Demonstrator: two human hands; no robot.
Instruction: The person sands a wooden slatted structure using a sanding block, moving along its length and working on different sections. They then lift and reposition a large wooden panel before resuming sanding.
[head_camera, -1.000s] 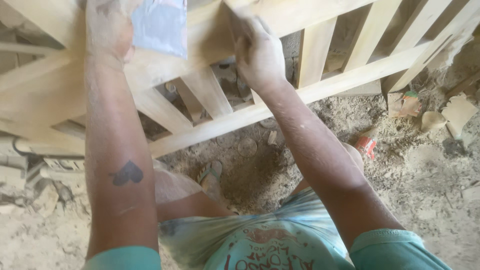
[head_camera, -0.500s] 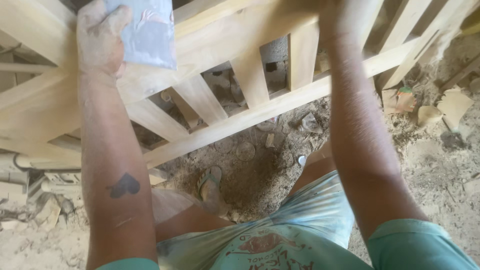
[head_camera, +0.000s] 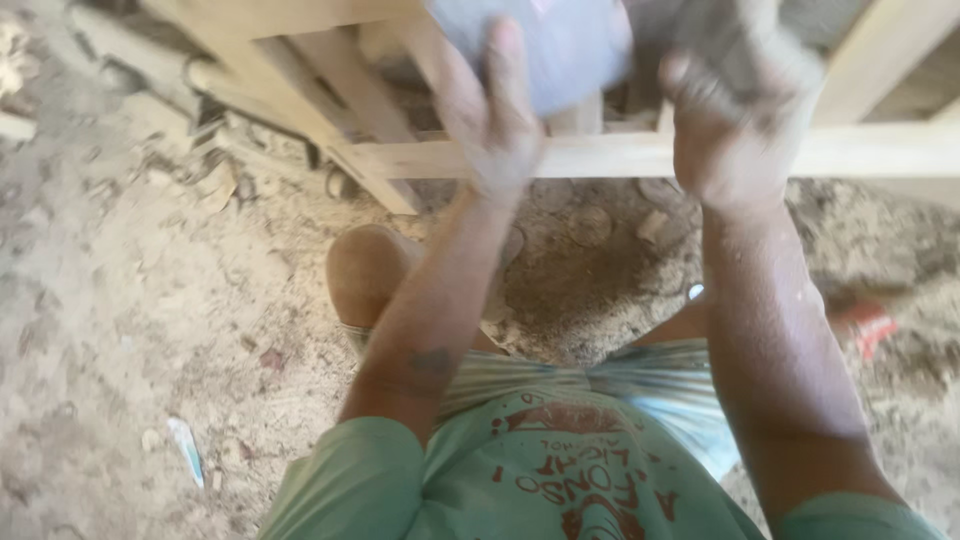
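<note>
My left hand (head_camera: 490, 115) is raised in front of me and grips a grey-blue sheet of sandpaper (head_camera: 560, 40) from below, thumb and fingers pressed on it. My right hand (head_camera: 735, 115), dusty and blurred, is up beside the sheet's right edge with its fingers curled. Whether it holds the sheet I cannot tell. Just behind both hands runs a pale wooden slatted frame (head_camera: 610, 155), with its lower rail level with my wrists.
Sawdust and dirt cover the ground (head_camera: 150, 300), with wood scraps under the frame. My bare knee (head_camera: 370, 270) is bent below my left forearm. A red scrap (head_camera: 870, 325) lies on the right and a small pale-blue scrap (head_camera: 185, 450) at the lower left.
My right hand has come off the frame's top rail and moved in beside the sandpaper. My left hand has shifted right with the sheet. My head has turned left, so the frame sits higher.
</note>
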